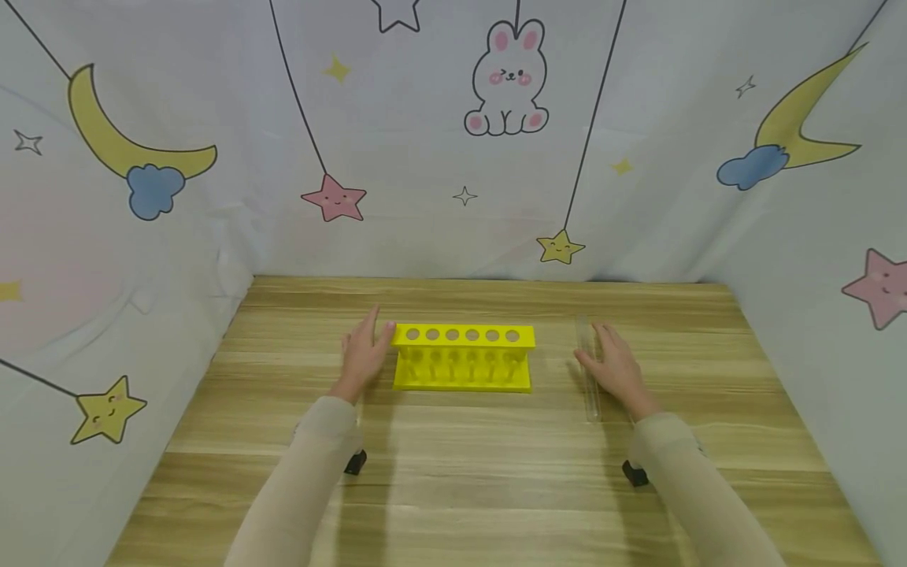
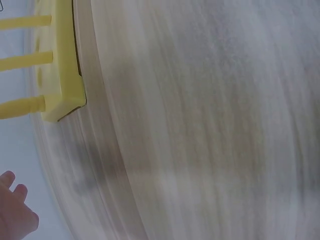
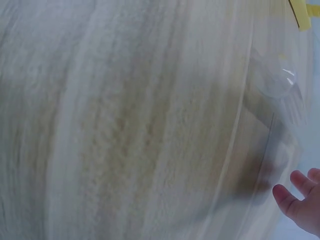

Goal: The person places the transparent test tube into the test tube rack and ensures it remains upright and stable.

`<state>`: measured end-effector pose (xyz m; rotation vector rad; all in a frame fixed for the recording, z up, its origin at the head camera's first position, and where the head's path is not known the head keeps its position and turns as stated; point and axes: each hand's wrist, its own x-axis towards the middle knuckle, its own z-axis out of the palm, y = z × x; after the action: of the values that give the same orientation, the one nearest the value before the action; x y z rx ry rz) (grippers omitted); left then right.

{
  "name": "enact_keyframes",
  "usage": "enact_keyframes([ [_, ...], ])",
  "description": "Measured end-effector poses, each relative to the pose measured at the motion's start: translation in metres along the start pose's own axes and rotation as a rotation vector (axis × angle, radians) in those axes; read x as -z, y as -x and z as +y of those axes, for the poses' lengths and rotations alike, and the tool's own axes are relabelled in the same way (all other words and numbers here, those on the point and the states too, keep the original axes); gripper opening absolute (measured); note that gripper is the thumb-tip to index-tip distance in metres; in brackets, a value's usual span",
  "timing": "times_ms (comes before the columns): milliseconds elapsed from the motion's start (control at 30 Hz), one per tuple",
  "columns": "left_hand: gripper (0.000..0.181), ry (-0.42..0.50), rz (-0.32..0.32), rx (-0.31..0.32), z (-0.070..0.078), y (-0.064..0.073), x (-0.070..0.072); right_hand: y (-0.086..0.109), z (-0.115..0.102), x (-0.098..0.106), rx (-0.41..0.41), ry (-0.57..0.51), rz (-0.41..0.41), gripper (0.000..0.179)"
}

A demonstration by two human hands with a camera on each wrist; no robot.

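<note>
Yellow rack (image 1: 462, 342) stands by spread left hand (image 1: 363, 354), tube (image 1: 591, 387) by spread right hand (image 1: 616, 366).

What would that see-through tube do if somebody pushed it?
The clear tube would probably roll sideways, since it looks long and round and the table looks flat. It might feel slippery, because shiny highlights show near its end. It's likely stiff, as it looks straight; I can't tell whether it's breakable glass or plastic.

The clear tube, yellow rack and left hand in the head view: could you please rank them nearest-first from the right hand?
1. Clear tube: at the right hand.
2. Yellow rack: farther left.
3. Left hand: at the rack's left end.
</note>
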<state>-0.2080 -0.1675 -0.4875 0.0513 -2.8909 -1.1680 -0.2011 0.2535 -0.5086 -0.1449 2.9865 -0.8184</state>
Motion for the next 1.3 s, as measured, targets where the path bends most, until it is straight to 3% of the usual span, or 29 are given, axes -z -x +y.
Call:
enact_keyframes([
  [533, 0.052, 0.234, 0.035, 0.019, 0.011, 0.002, -0.014, -0.003, -0.003, -0.009, -0.057, -0.021, 0.066, 0.062],
  [933, 0.049, 0.319, 0.065, 0.066, 0.015, 0.001, -0.020, -0.004, -0.009, -0.010, -0.112, -0.024, 0.064, 0.061],
  [1300, 0.048, 0.348, 0.063, 0.052, 0.018, 0.001, -0.026, -0.005, -0.011, -0.014, -0.137, -0.020, 0.088, 0.060],
])
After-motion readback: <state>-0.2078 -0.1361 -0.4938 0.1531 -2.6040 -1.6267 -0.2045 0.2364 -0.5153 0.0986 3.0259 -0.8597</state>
